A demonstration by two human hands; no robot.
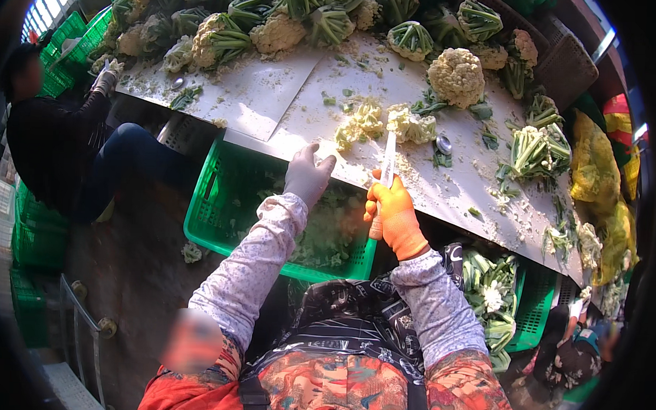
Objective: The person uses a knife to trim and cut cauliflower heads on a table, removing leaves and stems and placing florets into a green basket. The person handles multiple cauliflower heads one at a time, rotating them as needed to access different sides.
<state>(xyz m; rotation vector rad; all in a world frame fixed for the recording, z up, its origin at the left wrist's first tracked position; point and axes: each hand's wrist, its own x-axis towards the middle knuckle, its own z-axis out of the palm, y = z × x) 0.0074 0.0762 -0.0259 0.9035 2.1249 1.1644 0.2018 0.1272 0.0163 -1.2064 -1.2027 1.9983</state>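
My right hand, in an orange glove, grips a knife with its blade pointing away from me. The blade's tip meets or overlaps a cut cauliflower piece on the white tabletop. My left hand wears a grey glove and holds nothing. Its fingers are apart, near the table's front edge and above a green plastic crate that contains cauliflower florets. Just beyond the left hand lies a cluster of loose florets. A whole cauliflower head rests farther back.
Leafy cauliflower heads are piled along the table's back. Small round metal objects lie on top. A co-worker with a gloved hand works at left, another person at lower right. Trimmed leaves fill a crate by my right arm.
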